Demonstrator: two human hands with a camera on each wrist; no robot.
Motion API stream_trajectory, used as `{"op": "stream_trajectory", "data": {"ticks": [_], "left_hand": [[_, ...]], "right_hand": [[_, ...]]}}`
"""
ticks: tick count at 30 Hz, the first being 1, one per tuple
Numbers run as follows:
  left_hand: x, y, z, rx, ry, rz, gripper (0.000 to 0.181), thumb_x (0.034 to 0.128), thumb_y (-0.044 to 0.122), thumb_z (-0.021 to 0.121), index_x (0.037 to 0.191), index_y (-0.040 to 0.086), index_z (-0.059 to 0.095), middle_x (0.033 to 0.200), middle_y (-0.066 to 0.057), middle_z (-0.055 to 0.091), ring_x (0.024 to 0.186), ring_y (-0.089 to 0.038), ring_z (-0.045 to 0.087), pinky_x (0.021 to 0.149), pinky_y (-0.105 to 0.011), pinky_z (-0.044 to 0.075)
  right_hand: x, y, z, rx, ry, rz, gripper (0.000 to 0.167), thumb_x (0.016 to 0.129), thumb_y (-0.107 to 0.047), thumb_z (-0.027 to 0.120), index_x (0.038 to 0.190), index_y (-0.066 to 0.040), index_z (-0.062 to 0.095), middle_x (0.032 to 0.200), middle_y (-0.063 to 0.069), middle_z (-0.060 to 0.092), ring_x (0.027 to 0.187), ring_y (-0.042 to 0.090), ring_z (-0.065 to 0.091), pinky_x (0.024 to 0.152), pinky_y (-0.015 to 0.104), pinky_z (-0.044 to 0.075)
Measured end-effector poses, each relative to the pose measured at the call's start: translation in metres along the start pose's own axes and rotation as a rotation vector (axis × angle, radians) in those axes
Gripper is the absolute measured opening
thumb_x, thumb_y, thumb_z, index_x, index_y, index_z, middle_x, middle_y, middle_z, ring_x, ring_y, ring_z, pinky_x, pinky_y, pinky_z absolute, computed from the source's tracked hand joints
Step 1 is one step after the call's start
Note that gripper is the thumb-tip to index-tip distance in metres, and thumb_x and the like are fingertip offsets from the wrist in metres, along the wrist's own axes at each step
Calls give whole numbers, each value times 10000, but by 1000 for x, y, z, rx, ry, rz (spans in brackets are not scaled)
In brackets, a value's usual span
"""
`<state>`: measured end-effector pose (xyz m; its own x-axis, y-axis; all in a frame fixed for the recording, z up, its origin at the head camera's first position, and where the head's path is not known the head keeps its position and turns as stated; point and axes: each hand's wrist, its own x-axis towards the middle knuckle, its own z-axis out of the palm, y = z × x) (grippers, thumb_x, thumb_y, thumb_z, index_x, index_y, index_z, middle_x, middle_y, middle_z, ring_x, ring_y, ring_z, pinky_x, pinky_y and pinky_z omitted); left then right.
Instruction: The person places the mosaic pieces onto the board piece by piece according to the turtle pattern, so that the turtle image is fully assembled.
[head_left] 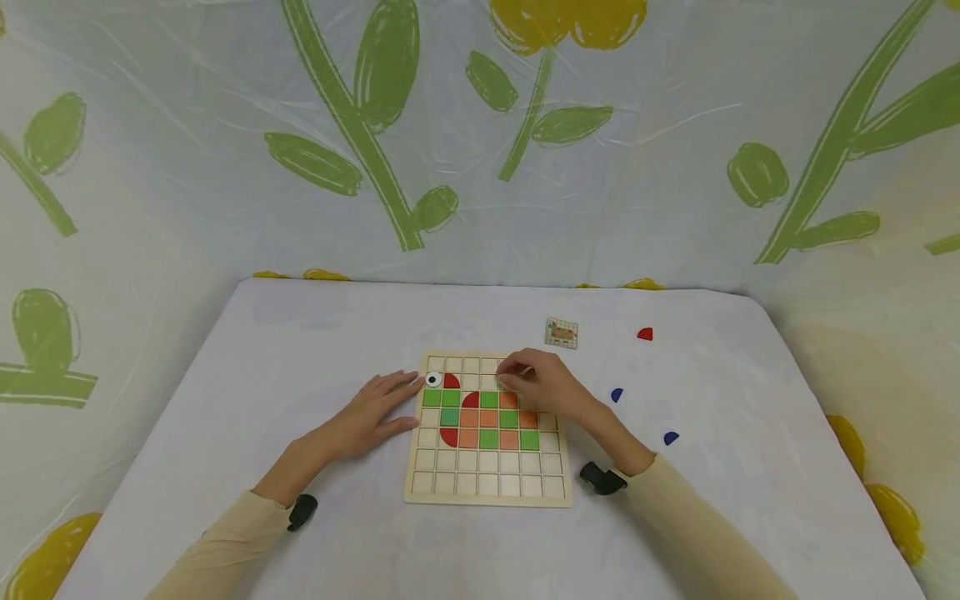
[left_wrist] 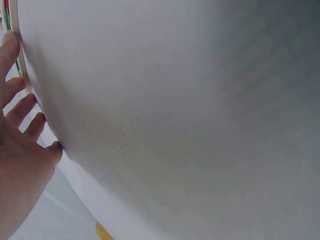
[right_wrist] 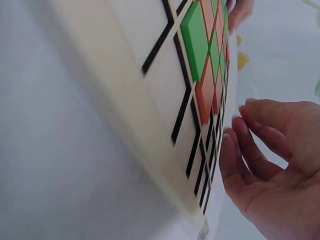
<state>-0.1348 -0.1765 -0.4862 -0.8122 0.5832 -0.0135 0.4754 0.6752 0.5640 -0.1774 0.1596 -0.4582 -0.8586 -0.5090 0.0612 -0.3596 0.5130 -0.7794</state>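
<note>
A pale wooden grid board (head_left: 487, 487) lies on the table, with red, green, teal and orange tiles (head_left: 488, 418) in several squares. A white disc with a black dot (head_left: 432, 380) sits at its upper left. My left hand (head_left: 375, 414) rests spread on the cloth, its fingertips against or beside the board's left edge. Over the board's upper right, my right hand (head_left: 543, 383) brings its bent fingers and thumb close together. In the right wrist view no tile shows at the right fingertips (right_wrist: 242, 111); whether something small is pinched there is hidden.
Behind the board lies a small picture card (head_left: 562, 332). To the right are a red quarter-round piece (head_left: 645, 334) and two blue half-round pieces, one nearer (head_left: 671, 438) and one farther (head_left: 617, 395). A white cloth (head_left: 322, 333) covers the table; leaf-patterned sheets hang around it.
</note>
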Motion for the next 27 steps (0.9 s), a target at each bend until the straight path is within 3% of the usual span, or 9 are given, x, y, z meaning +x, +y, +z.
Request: {"op": "stream_trajectory", "data": {"ticks": [15,20,27], "left_hand": [[-1,3,-2,-10,2,2,659,1004,267,688,1564,42,422,1606,-194,383,1509,-435,270,1224,-631,138],[-1,3,-3,-16,3,1,656,1006,259,687,1562,35,422,1606,-199,379,1509,-438,266,1222,-633,135],[-2,3,-2,-18,10,12,652,1003,243,690,1559,29,424,1606,-190,385,1511,-431,268,1222,-633,137]], "right_hand": [[-16,31,-38,-16,156,77,131,988,-76,698,1101,-16,729,1061,93,728,975,254,690,878,414,586],[-20,43,-53,-70,214,116,155,992,-97,698,1116,-12,736,1104,132,735,1007,285,690,899,446,584],[-27,55,-72,-97,245,161,197,1013,-116,674,1159,5,724,1112,153,728,1024,312,684,923,476,573]]}}
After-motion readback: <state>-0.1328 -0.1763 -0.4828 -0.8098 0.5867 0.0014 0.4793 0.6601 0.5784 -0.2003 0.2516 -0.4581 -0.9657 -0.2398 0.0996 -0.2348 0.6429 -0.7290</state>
